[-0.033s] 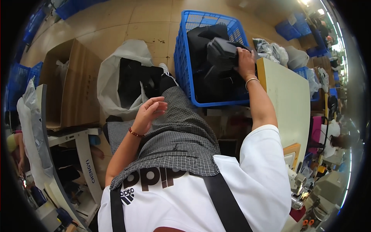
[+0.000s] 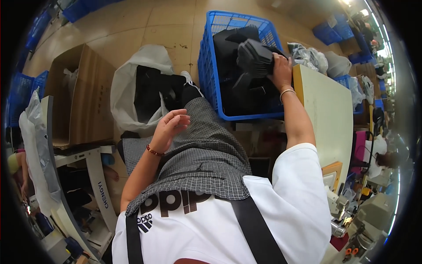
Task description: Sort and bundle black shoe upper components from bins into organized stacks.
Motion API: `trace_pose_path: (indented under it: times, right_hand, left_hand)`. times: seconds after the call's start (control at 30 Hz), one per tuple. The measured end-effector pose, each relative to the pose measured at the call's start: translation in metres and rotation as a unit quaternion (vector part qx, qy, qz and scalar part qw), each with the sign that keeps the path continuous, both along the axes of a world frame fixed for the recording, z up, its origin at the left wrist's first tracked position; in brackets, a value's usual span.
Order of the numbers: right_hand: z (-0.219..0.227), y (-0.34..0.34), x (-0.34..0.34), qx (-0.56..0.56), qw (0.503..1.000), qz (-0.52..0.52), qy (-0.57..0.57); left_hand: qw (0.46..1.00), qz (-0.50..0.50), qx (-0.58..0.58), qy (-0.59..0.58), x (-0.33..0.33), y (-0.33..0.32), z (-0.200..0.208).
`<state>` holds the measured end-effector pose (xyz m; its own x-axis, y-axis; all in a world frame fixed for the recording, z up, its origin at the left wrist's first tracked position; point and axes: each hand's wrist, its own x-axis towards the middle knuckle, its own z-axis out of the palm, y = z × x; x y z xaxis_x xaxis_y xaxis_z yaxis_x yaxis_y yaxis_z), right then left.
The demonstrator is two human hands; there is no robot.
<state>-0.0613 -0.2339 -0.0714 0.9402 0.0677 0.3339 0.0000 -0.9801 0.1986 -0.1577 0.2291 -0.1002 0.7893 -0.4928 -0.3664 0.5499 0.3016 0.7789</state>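
My right hand [image 2: 281, 70] grips a stack of flat black pieces [image 2: 255, 57] by its right side, over a blue plastic crate [image 2: 218, 103]. The stack's layered edges face me, slightly blurred; what the pieces are made of I cannot tell. More black pieces [image 2: 237, 99] lie loose in the crate beneath it. My left hand [image 2: 171, 125] hovers above my checked apron [image 2: 202, 154], its fingers loosely bent and nothing in them. Near it, on the floor, a white sack [image 2: 123, 88] gapes around black material [image 2: 147, 94].
A tall cardboard box [image 2: 94, 101] stands at the left behind a white metal table frame [image 2: 99, 189]. A pale tabletop [image 2: 325, 110] borders the crate at the right. Clear plastic bags [image 2: 310, 59] lie beyond it. Machine parts [image 2: 338, 215] are at the lower right.
The black stack in my right hand has turned a little, showing more of its layered edges. My right hand has shifted slightly with it. My left hand stays nearly in place.
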Motion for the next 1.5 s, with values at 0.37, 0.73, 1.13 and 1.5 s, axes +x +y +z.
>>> trace_pose_path:
  times: [0.37,0.73,1.13,1.5]
  right_hand:
    - [-0.094,0.007,-0.108,-0.042,0.996,-0.060,0.041]
    - [-0.007,0.064,-0.083,-0.029,0.997,0.021,0.066]
    - [-0.132,0.368,0.066,0.448,0.718,0.292,0.447]
    - [-0.392,0.469,0.156,0.331,0.733,0.236,0.545]
  left_hand:
    - [0.999,0.013,0.019,0.039,-0.015,0.037,-0.031]
    - [0.990,0.054,0.066,0.114,-0.017,0.061,-0.057]
    - [0.938,0.199,0.022,0.282,0.075,0.141,-0.178]
    - [0.903,0.183,0.178,0.347,0.174,0.198,-0.424]
